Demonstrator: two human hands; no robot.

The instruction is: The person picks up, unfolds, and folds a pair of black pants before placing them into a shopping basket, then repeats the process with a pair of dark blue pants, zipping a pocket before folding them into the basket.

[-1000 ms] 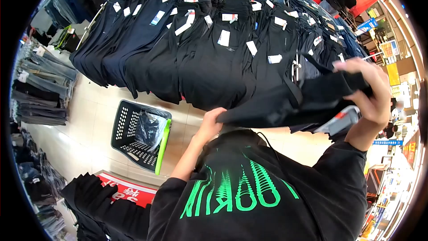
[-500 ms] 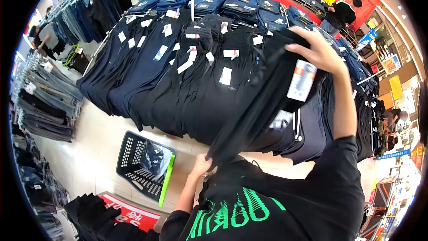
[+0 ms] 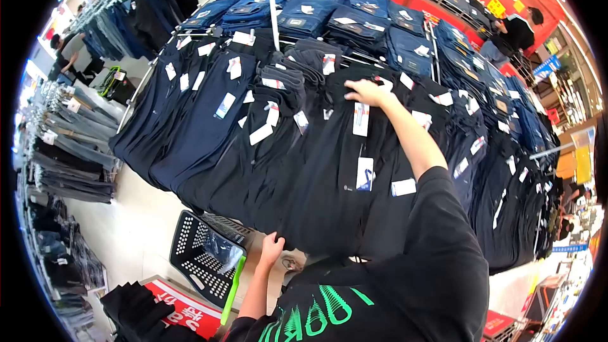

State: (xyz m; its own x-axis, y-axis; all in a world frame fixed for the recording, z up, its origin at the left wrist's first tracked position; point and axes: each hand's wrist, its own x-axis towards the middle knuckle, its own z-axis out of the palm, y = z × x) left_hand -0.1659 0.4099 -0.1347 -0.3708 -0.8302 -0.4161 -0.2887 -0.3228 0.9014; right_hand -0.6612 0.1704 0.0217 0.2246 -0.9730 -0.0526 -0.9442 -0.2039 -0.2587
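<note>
A pair of black trousers (image 3: 323,171) with white hanging tags lies stretched over the pile of dark trousers on the display table. My right hand (image 3: 368,93) is at its waistband, fingers curled over the cloth just above an orange-and-white tag (image 3: 360,119). Down at the near edge, my left hand (image 3: 272,248) pinches the end of a trouser leg. Folded dark grey trousers (image 3: 278,79) are stacked just left of my right hand.
A dark shopping basket (image 3: 190,247) with a green handle and a plastic-wrapped item (image 3: 221,250) stands on the floor at lower left. Folded blue jeans (image 3: 304,16) line the back. Hanging racks (image 3: 69,171) run along the left. People are farther off on both sides.
The black trousers, held up at the right before, now lie flat on the pile. My right hand has moved left and away from me; my left hand has shifted slightly left and down.
</note>
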